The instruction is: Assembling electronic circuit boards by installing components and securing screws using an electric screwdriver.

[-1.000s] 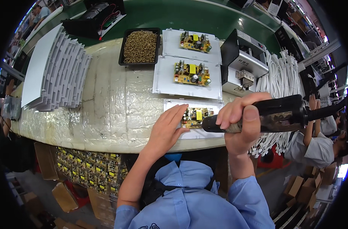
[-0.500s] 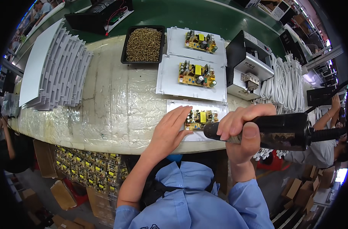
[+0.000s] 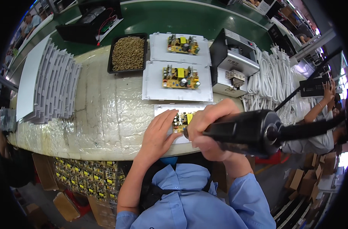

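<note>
In my right hand point(image 3: 212, 126) is a black electric screwdriver point(image 3: 244, 131), its thick cable running off to the right. The driver's nose points down and left over a yellow circuit board point(image 3: 179, 121); my fingers hide the tip and much of the board's right side. My left hand point(image 3: 155, 133) lies with fingers stretched out along the board's left edge, thumb apart near its lower corner. Under that board is a white plastic panel point(image 3: 161, 110). Beyond it lie two more white panels, bearing a middle circuit board point(image 3: 178, 77) and a far circuit board point(image 3: 182, 44).
A black tray of brass-coloured screws point(image 3: 127, 53) stands left of the far panels. To their right are a black and silver machine point(image 3: 235, 57) and bundled white cords point(image 3: 273, 78). White panels point(image 3: 44, 84) stand stacked at left; several circuit boards point(image 3: 88, 175) sit below the table edge.
The view has shifted, so the bench things appear further left. The right hand and screwdriver have swung closer over the board and cover more of it. The left hand stays at the board's left edge.
</note>
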Tool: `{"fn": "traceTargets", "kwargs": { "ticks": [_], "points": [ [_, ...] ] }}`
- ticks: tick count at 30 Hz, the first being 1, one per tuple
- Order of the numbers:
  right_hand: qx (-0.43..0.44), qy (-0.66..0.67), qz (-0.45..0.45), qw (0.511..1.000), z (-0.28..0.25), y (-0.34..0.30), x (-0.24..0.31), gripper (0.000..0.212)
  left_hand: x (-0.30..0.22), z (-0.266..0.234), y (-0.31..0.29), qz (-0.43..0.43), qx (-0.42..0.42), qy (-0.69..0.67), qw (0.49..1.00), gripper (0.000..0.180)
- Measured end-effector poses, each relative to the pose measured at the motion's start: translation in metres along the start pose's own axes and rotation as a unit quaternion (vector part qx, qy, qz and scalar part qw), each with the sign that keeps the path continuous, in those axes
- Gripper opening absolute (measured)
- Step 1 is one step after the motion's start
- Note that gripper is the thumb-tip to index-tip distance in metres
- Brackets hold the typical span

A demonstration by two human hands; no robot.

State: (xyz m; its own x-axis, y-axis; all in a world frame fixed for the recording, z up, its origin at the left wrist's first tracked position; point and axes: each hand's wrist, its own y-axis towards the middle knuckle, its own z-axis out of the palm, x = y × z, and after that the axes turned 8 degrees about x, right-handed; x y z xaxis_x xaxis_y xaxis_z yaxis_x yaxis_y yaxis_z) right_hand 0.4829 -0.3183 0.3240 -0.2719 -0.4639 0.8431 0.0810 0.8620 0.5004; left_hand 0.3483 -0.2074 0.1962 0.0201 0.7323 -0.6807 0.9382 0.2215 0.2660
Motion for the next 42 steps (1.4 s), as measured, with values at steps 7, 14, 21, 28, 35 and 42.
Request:
{"fn": "traceTargets", "kwargs": {
  "ticks": [7,14,21,28,35,42],
  "points": [
    [-0.465,-0.126,-0.117,0.868,-0.067,-0.002,0.027,0.014,-0.009,-0.004,0.000,-0.008,0.001,-0.010,1.000,0.065],
    [-0.495,-0.164,-0.129,0.843,-0.104,0.007,0.004,0.010,-0.010,-0.006,0.002,0.006,0.047,-0.022,0.999,0.059],
    [-0.419,-0.055,-0.066,0.904,-0.055,-0.003,0.017,0.015,-0.012,-0.009,0.001,0.020,0.077,-0.036,0.996,0.057],
    [-0.318,-0.030,0.009,0.947,-0.009,-0.006,0.004,0.024,-0.009,-0.009,0.000,0.018,0.088,-0.052,0.995,0.060],
    [-0.250,-0.047,0.021,0.967,-0.012,-0.002,0.005,0.026,-0.007,-0.007,0.000,0.001,0.087,-0.065,0.994,0.063],
    [-0.225,-0.019,0.017,0.974,-0.013,-0.002,-0.002,0.030,-0.007,-0.008,0.000,0.004,0.087,-0.067,0.994,0.062]
  ]
}}
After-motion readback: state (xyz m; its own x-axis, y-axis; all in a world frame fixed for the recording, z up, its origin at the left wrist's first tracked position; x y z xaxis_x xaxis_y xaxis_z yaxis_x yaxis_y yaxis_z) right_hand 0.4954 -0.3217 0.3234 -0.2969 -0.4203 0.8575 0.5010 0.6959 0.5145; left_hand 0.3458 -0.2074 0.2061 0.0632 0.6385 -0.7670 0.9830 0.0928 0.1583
